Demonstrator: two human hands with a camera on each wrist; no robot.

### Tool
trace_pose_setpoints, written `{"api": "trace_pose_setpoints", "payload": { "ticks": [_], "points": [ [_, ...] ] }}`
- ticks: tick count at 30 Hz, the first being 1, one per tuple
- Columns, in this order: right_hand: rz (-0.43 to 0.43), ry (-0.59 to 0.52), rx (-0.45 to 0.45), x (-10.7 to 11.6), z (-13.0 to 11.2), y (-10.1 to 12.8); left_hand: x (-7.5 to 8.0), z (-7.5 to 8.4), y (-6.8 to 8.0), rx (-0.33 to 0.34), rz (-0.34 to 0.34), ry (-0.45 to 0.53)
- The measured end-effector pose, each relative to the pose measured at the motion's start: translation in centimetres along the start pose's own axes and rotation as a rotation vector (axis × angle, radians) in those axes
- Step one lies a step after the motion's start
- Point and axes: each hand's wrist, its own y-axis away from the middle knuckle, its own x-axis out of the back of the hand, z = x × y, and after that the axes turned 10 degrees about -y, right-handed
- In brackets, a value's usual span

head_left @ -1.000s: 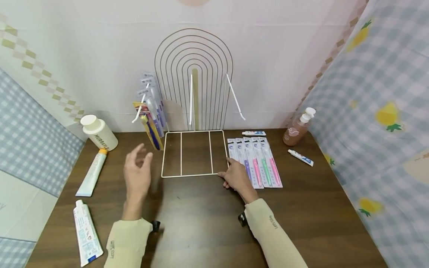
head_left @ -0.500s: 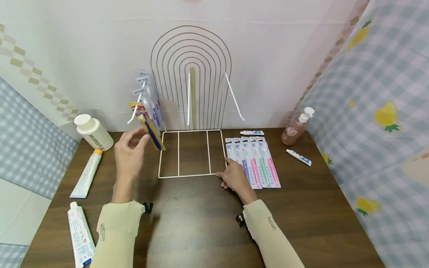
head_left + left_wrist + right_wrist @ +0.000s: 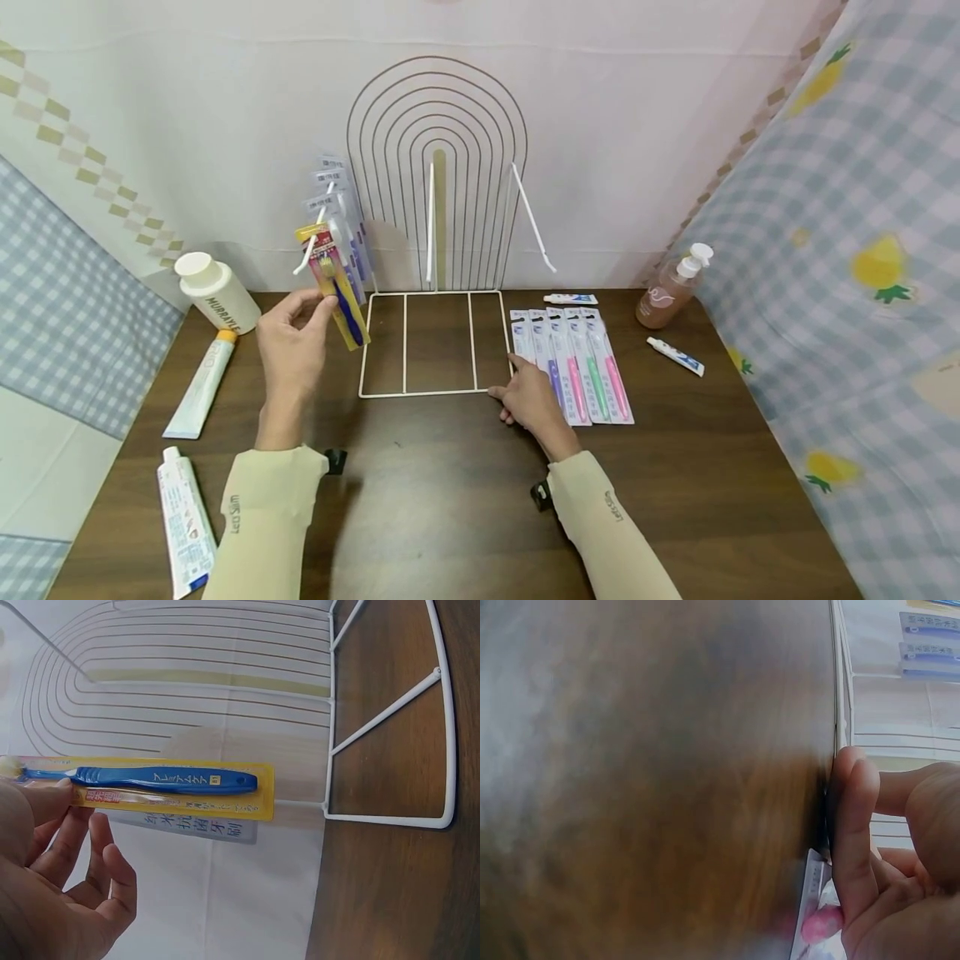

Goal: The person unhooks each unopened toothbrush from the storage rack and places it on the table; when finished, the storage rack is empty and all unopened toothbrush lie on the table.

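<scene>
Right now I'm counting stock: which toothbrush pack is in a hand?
The yellow-carded pack with the blue toothbrush, pinched by the left hand beside the wire rack; the other packs lie flat or hang.

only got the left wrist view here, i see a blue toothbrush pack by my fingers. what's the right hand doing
Observer: The right hand rests on the table at the wire rack's front right corner.
Operator: is it holding anything
Observer: No; it partly covers the row of toothbrush packs lying flat beside the rack.
Operator: any other packs near the blue one
Observer: Yes, more packs hang behind it on the rack's left hook, as the head view shows.
</scene>
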Motion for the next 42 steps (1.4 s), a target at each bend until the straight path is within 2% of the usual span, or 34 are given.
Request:
{"api": "trace_pose_setpoints", "payload": {
  "ticks": [2, 5, 8, 13, 18, 23, 29, 33, 38, 42],
  "points": [
    [-0.005, -0.006, -0.028, -0.1, 0.6, -0.6, 0.1, 0.2, 0.0, 0.0, -0.001, -0.008],
    [0.0, 0.008, -0.005, -0.1, 1.3, -0.9, 0.0, 0.5, 0.0, -0.022, -0.019, -0.022],
    [0.004, 0.026, -0.003, -0.1, 0.1, -0.1, -0.3, 0.8, 0.3, -0.056, -0.048, -0.04],
    [0.001, 0.041, -0.034, -0.1, -0.3, -0.1, -1.0, 0.4, 1.2, -0.066, -0.148, -0.096],
    [0.006, 0.053, -0.042, -0.2, 0.8, -0.8, -1.4, -1.0, 2.2, 0.003, -0.309, -0.14],
    [0.012, 0.055, 0.0, -0.3, 0.1, -0.1, -1.2, -3.1, 3.1, 0.08, -0.445, -0.185],
    [0.022, 0.079, 0.02, -0.3, -0.3, 0.3, -0.5, -5.7, 4.1, 0.185, -0.565, -0.229],
    [0.025, 0.087, 0.004, -0.4, 0.5, -0.5, 0.3, -7.0, 4.5, 0.249, -0.586, -0.245],
    [0.026, 0.089, -0.019, -0.3, 1.0, -0.9, 1.2, -8.8, 4.5, 0.29, -0.546, -0.268],
    [0.026, 0.081, -0.006, -0.3, 0.6, -0.5, 2.0, -11.7, 3.6, 0.287, -0.519, -0.319]
  ]
}}
